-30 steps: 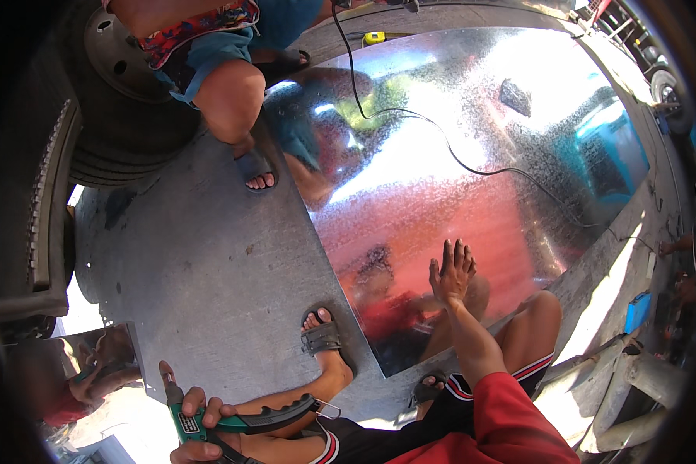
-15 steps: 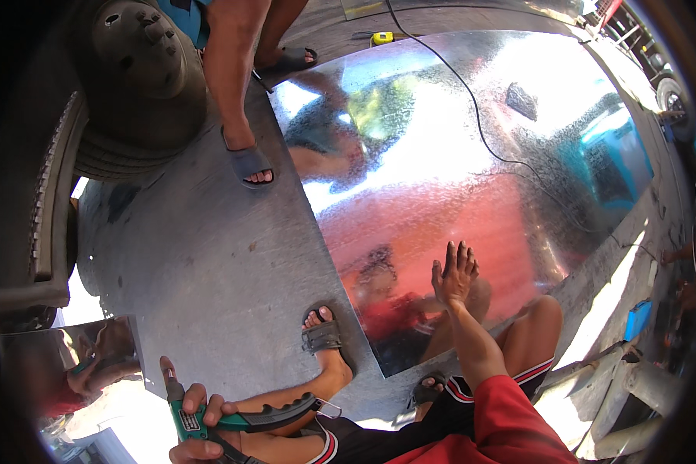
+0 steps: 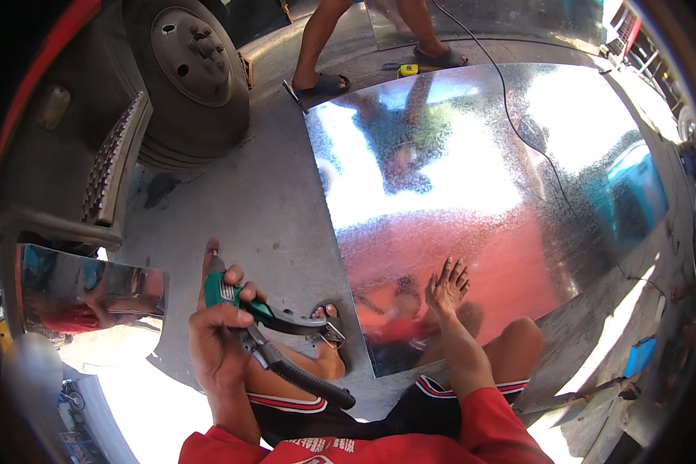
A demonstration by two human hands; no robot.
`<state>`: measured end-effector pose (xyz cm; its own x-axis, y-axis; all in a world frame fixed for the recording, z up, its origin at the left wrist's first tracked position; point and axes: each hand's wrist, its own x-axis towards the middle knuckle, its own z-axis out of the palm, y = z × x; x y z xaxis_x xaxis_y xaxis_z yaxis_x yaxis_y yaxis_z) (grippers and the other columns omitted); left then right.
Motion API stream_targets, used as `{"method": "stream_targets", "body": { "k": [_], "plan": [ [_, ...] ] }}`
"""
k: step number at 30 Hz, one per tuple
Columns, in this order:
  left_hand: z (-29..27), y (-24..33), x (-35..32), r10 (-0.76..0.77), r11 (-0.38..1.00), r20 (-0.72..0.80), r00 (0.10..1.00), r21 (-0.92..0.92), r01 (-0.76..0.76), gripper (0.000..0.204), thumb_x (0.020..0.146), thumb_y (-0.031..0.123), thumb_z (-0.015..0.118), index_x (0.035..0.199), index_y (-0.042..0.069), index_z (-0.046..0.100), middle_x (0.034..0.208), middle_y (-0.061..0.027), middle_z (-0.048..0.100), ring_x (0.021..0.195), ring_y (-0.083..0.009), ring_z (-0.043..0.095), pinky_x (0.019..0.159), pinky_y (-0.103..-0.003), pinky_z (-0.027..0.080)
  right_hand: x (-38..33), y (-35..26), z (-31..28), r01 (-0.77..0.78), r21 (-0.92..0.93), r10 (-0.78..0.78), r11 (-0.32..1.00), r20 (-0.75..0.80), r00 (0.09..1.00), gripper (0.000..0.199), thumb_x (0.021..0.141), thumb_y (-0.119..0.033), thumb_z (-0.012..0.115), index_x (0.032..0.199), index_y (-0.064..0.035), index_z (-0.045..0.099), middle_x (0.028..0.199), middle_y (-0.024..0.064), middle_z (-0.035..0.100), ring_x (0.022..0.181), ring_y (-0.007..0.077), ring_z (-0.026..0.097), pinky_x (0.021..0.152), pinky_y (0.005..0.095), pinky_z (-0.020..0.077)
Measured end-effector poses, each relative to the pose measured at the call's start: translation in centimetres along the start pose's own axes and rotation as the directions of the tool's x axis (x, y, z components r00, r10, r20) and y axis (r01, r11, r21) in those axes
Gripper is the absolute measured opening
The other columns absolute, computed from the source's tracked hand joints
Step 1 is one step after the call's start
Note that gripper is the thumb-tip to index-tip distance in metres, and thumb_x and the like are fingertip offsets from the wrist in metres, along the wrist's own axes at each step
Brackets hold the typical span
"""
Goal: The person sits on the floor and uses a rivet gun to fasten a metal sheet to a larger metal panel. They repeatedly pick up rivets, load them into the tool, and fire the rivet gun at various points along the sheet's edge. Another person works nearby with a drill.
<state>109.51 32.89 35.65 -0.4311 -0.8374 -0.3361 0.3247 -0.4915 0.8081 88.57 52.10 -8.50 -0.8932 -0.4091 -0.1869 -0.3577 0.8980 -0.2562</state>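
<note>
Single view, head-worn fisheye camera, looking steeply down at ground from above seated person. Own forearms and knees enter from lower edge, close to lens. Shiny metal sheet (image 3: 472, 201) fills centre and right, near. Truck wheel (image 3: 189, 73) upper left, farther off. Second person's legs at top edge. Straight edges bend toward dark round rim.
</note>
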Motion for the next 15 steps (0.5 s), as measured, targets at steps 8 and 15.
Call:
{"method": "stream_targets", "body": {
  "k": [8,15],
  "plan": [
    [6.5,6.4,6.0,0.254,0.955,0.163,0.953,0.113,-0.274,0.063,0.067,-0.015,0.049,0.125,0.009,0.046,0.097,-0.0039,0.052,0.084,-0.0159,0.056,0.089,-0.033,0.047,5.3,0.2,-5.7,-0.214,0.114,0.108,0.97,0.586,0.803,0.09,0.082,-0.052,0.066,0.152,-0.0126,0.027,0.16,0.0117,0.021,0.146,0.0376,0.019,0.106,0.0603,0.0323],
    [6.5,4.9,17.8,0.348,0.913,0.058,0.936,0.205,-0.352,0.084,0.062,-0.015,0.05,0.141,0.006,0.032,0.095,-0.0061,0.05,0.082,-0.0159,0.053,0.086,-0.033,0.045,18.0,-5.6,-5.3,0.033,0.431,-0.132,0.902,0.202,0.97,0.068,0.083,-0.051,0.066,0.133,-0.0078,0.053,0.139,0.0199,0.05,0.127,0.0356,0.049,0.105,0.0444,0.0398]
  ]
}}
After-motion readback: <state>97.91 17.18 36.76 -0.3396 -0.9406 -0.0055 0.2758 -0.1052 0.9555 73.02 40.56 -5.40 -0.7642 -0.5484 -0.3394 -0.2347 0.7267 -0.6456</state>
